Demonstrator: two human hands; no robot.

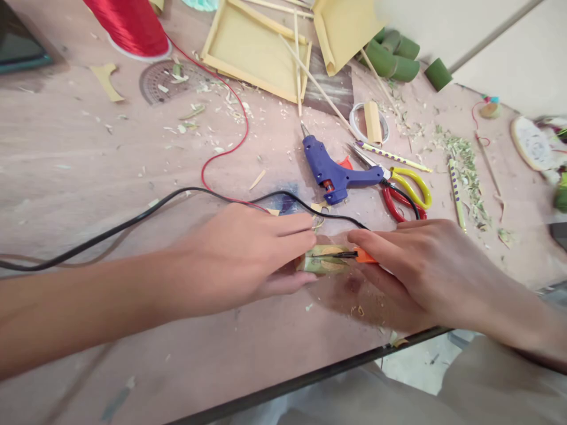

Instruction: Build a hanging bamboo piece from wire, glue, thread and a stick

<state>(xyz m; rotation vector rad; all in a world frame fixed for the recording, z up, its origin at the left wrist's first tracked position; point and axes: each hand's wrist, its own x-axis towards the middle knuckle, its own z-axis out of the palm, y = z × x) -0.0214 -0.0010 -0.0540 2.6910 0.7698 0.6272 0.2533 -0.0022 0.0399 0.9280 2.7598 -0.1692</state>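
My left hand point(261, 251) is closed around the left end of a short piece of green bamboo point(330, 262) low over the near part of the table. Pale patches show on the bamboo's upper side. In my right hand point(411, 265) is an orange-handled knife point(365, 255), gripped close to its blade. The narrow dark blade lies along the top of the bamboo, its tip pointing toward my left fingers. Most of the handle is hidden inside my right hand. A black cord point(177, 192) and a thin red thread point(245, 127) pass just beyond my hands.
Beyond my hands lie a purple glue gun point(328, 168), scissors point(411, 186) with red and yellow handles, and a roll of tape point(354, 121). Farther back are a red thread spool point(133, 26), a paper tray point(257, 50) and bamboo pieces point(394, 56). Shavings point(465, 171) litter the table.
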